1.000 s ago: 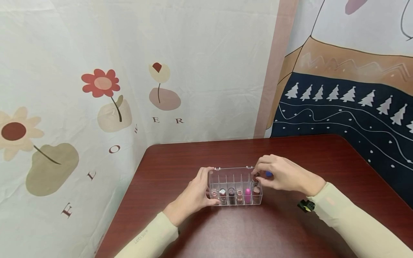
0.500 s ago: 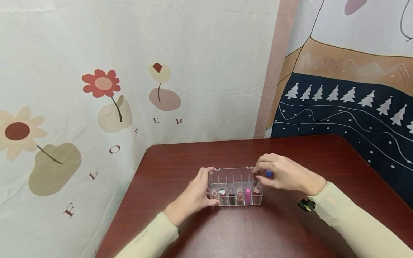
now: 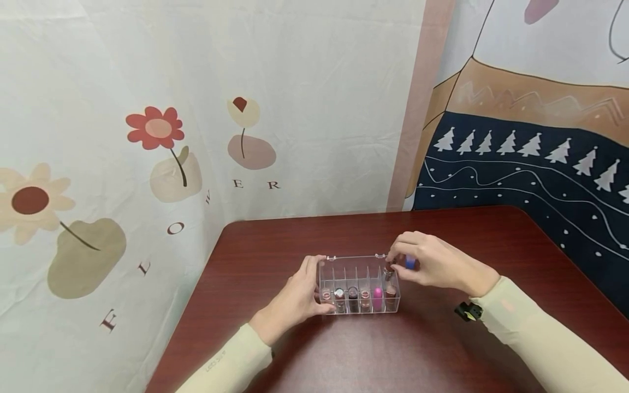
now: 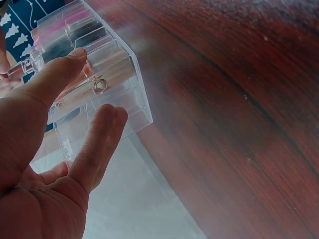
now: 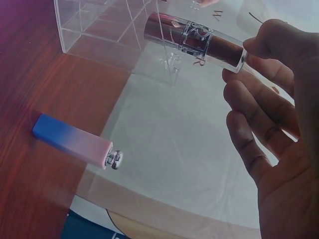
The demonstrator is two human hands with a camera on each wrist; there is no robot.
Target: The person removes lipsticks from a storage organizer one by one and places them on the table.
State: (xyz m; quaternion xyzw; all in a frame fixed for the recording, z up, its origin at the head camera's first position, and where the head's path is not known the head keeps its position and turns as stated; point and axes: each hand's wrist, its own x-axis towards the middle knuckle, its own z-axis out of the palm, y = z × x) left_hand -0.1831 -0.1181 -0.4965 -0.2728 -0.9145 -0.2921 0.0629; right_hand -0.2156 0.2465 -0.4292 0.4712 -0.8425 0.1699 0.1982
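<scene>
A clear divided cosmetics organizer (image 3: 358,283) sits on the table, its front row filled with lipstick tubes. My left hand (image 3: 297,292) holds its left end, thumb at the front and fingers along the side and back; the left wrist view shows the thumb (image 4: 60,69) lying over the organizer. My right hand (image 3: 425,259) pinches the clear end of a dark red lipstick tube (image 5: 197,40) between thumb and fingertips. In the head view that tube hangs over the back right compartment, behind a brownish tube (image 3: 390,291) in the front row. A bright pink tube (image 3: 377,298) stands beside that one.
A blue-to-pink lipstick (image 5: 75,141) with a silver knob stands on the table beside the organizer, partly behind my right hand in the head view. The reddish-brown table (image 3: 275,240) meets printed cloth (image 3: 314,136) at the back.
My right hand has shifted very slightly right with the dark red lipstick tube, uncovering more of the blue lipstick. My left hand and the organizer hold still.
</scene>
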